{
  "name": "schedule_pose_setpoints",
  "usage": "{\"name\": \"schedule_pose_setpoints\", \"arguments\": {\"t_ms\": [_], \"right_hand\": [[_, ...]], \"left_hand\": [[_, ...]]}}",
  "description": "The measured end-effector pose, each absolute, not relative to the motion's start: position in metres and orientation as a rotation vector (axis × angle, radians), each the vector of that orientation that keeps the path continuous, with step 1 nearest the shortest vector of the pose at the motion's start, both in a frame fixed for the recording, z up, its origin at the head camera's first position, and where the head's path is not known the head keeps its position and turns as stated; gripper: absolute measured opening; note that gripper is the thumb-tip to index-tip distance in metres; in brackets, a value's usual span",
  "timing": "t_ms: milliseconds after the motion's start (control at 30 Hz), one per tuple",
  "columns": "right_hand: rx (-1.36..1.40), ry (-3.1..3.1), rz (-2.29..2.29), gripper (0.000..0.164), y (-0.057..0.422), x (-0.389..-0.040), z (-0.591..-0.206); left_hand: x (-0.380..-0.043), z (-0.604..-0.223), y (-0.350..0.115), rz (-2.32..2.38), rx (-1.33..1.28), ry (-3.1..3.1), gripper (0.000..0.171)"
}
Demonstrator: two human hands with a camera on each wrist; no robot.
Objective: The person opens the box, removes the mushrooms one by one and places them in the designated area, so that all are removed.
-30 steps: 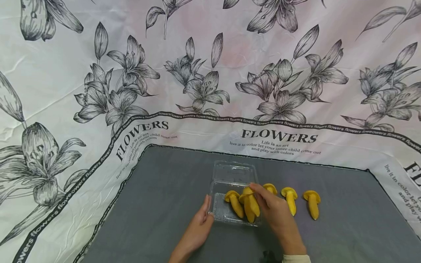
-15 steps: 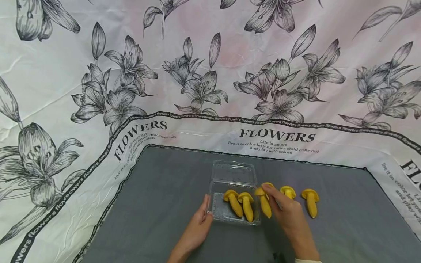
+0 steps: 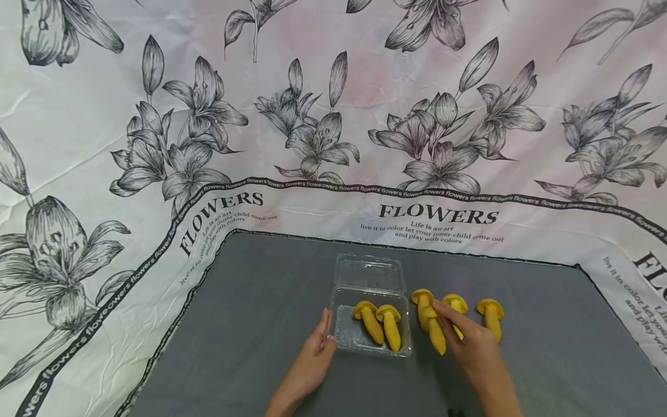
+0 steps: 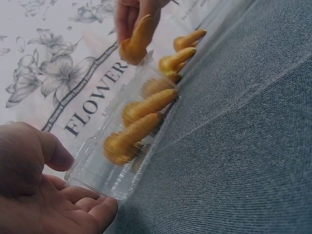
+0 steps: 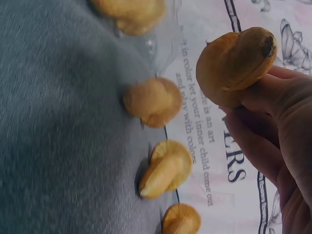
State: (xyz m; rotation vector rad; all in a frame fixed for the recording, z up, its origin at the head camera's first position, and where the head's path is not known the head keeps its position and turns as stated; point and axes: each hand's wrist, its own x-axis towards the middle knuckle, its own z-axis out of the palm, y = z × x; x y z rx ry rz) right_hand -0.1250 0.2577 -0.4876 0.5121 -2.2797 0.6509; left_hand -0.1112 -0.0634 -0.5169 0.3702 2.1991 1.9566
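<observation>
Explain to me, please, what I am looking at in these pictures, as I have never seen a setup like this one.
There is no robot here: a person works with two bare hands. The wide picture comes from a camera worn on the head, looking forward and down; the other two come from cameras on the left and right wrists.

On the grey surface, edged by a flower-printed border, sits a clear plastic box with its lid open. Two yellow mushrooms lie inside it, and three more mushrooms rest in a row to its right.

The left hand grips the box's left edge. The right hand pinches a sixth mushroom, held up off the surface.
</observation>
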Motion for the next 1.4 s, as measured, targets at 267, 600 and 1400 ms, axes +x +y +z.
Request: {"name": "schedule_pose_setpoints", "arguments": {"t_ms": [267, 600, 1400], "right_hand": [[0.502, -2.330, 0.579, 0.057, 0.269, -0.116, -0.493], [0.466, -2.436, 0.619, 0.049, 0.268, -0.107, -0.495], [0.354, -2.583, 0.599, 0.039, 0.255, -0.098, -0.506]], "left_hand": [[-0.111, -0.519, -0.062, 1.956, 0.364, 2.231, 0.066], [-0.111, -0.517, -0.062, 1.944, 0.359, 2.225, 0.067], [-0.111, -0.520, -0.064, 1.967, 0.383, 2.178, 0.067]]}}
